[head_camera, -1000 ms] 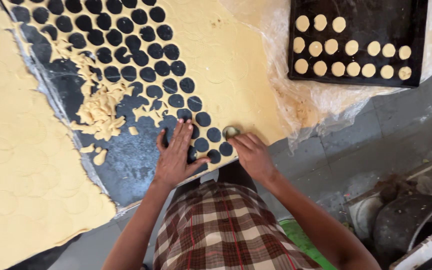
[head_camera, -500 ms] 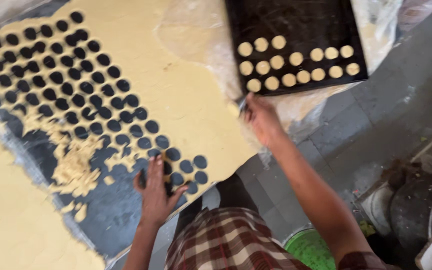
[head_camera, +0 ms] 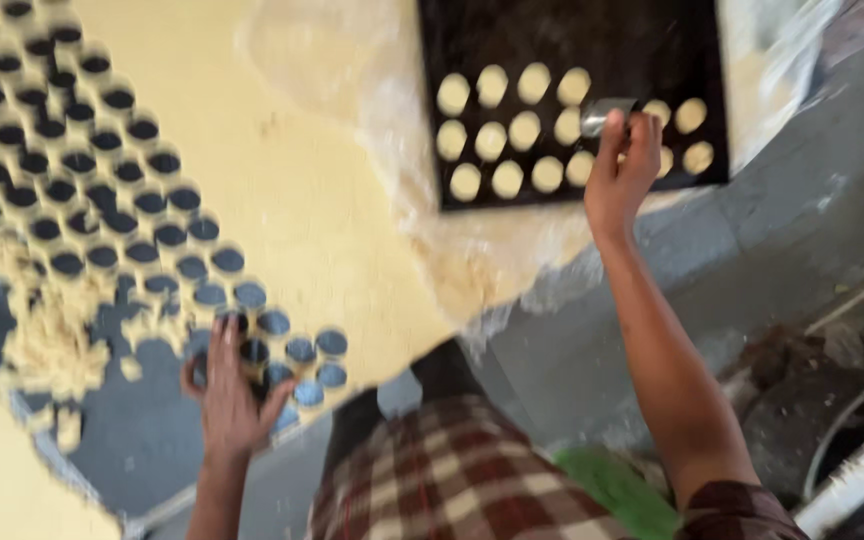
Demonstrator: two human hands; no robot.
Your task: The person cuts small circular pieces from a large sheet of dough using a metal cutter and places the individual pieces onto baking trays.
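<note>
Your right hand (head_camera: 624, 165) gripping a round metal cutter (head_camera: 604, 115) lying sideways, open end leftward, over the dark tray (head_camera: 562, 40), left hand (head_camera: 232, 395) spread flat on punched dough sheet (head_camera: 292, 190), grey floor (head_camera: 802, 230).

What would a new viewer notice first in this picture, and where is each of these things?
The big yellow dough sheet fills the left and centre, its left part full of round cut-out holes. At top right a dark tray carries rows of pale dough discs; the right hand holds a small metal cutter over it. The left hand presses the sheet's lower edge.
</note>
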